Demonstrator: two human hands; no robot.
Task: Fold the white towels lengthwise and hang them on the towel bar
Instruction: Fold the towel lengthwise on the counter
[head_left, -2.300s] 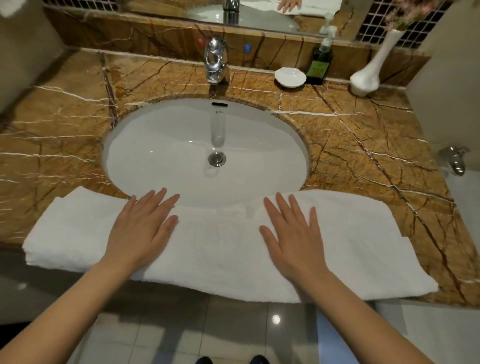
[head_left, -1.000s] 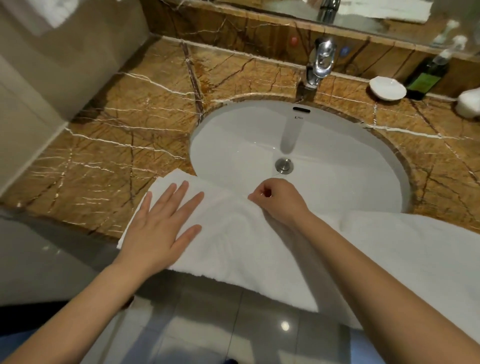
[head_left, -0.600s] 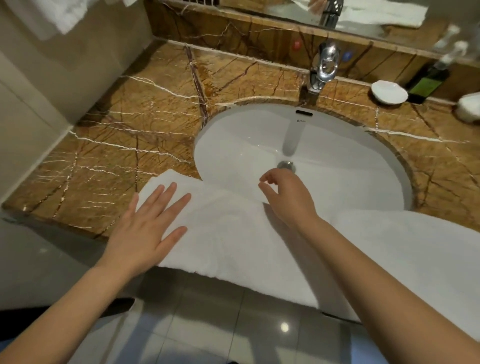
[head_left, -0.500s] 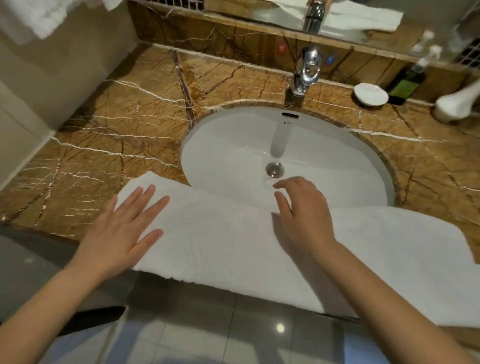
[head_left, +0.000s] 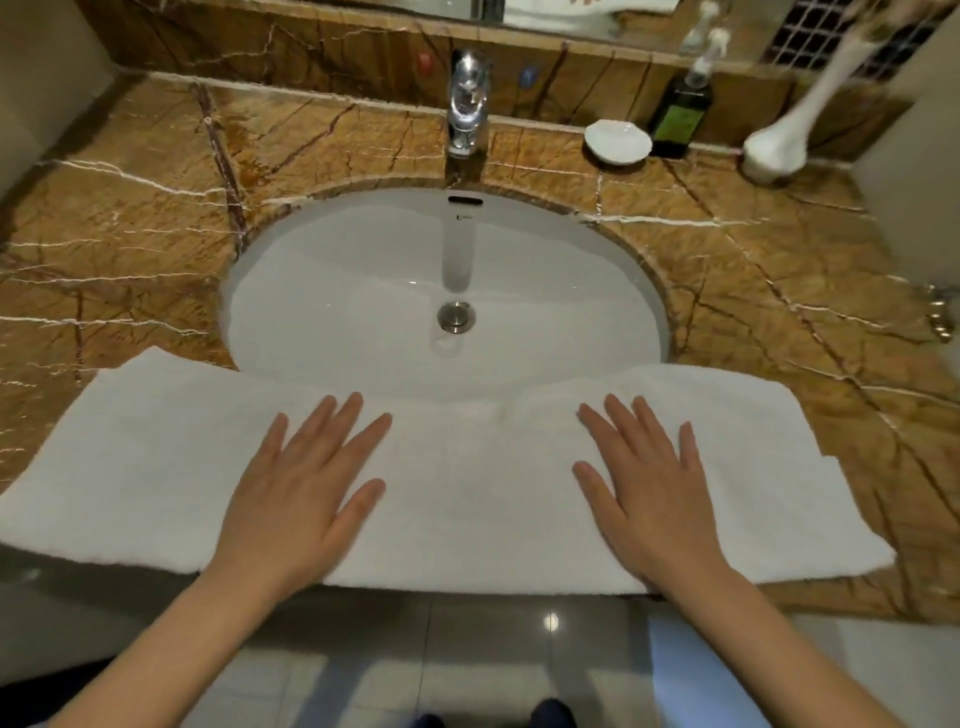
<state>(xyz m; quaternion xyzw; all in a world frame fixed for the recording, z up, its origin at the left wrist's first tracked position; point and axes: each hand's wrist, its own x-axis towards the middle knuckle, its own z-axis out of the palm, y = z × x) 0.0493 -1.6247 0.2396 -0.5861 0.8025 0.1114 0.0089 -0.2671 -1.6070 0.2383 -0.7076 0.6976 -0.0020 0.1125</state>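
Head view, looking straight down. The white towel (head_left: 467, 493) lies stretched out along the near edge of the desk (head_left: 130, 218), running almost from its left end to its right. Its far edge crosses the near rim of the sink (head_left: 363, 291), and its near hem hangs just over the desk's front edge, above the floor (head_left: 467, 649). At the towel's right end two layers show, the lower one poking out past the upper.

Both hands are down on it. The left hand (head_left: 296, 499) lies flat, palm down, left of the towel's middle, its fingers (head_left: 337, 421) straight and spread apart, gripping nothing. The right hand (head_left: 654, 499) mirrors it right of the middle, flat, with its fingers (head_left: 623, 421) straight and fanned too. The two hands are well apart, with bare towel between them.

Beyond, the faucet (head_left: 467, 104) stands at the far edge of the desk, over the sink and in line with the drain (head_left: 456, 316). Toward the far right corner sit a soap dish (head_left: 617, 141), a green bottle (head_left: 680, 114) just beside it, and a white vase (head_left: 779, 145), blurred.
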